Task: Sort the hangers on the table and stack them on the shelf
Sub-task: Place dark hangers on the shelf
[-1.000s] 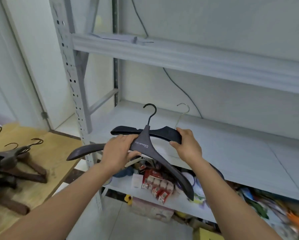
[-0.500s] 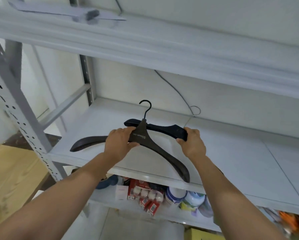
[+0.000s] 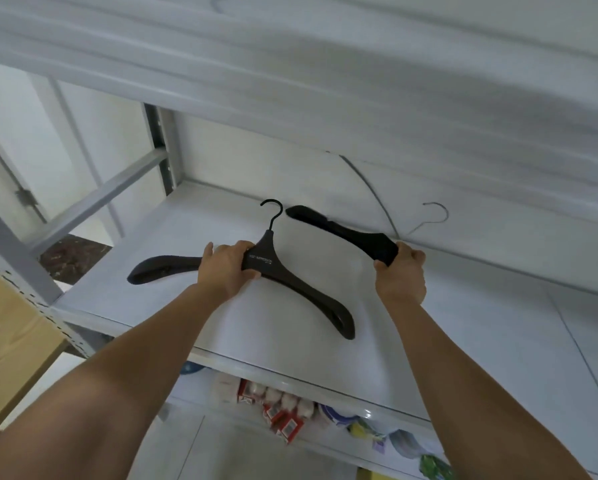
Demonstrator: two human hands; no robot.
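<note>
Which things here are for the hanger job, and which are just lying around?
For the job:
brown hanger, gripped by the left hand
black hanger, gripped by the right hand
white shelf

Just lying about:
red boxes underneath
grey cable behind

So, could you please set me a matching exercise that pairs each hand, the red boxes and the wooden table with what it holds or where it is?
Column one:
1. left hand
2. right hand
3. red boxes
4. wooden table

Column two:
A. beneath the white shelf
B. grips the black hanger
C. at the left edge of the view
D. grips the brown hanger

Pairs: 1-D, 2-B, 3-A, 4-C.
</note>
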